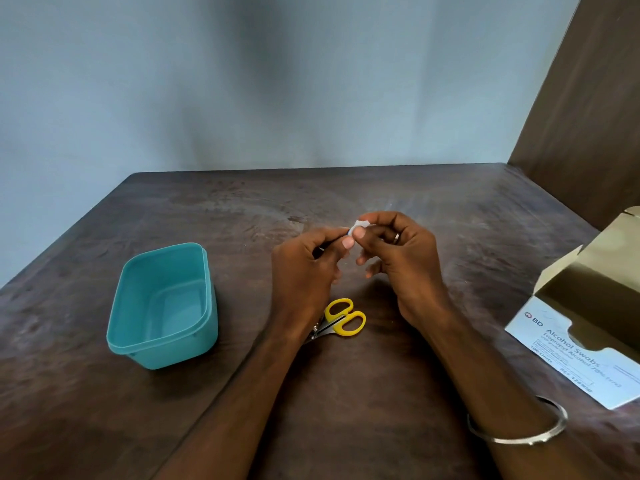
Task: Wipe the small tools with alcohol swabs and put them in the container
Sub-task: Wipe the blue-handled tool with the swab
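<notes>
Dark, scuffed wood table [346, 393] fills the view, set against a pale blue-grey wall, and both hands meet above its middle. The right hand [403, 261] pinches a small white alcohol swab [360, 226] between thumb and fingertips, a ring on one finger and a metal bangle [519, 431] at the wrist. The left hand [308, 268] has its fingers curled round a thin metal tool [330, 241], of which only a sliver shows, so I cannot tell what kind it is. Its tip meets the swab, which suggests the left hand steadies the tool while the right rubs it clean.

Just below the left wrist lie yellow-handled scissors [341, 320] flat on the table, blades partly hidden under the arm, apparently waiting their turn. Off to the left stands a teal plastic container [121, 327], open and with nothing in it, placed near enough for the left hand to drop a cleaned tool in.

At the right edge sits an opened cardboard box [568, 344], flap up for easy reach. Its label reads "BD Alcohol Swabs", then "Isopropyl Alcohol 70%" and "100 Units"; the smaller print is too blurred to read.
</notes>
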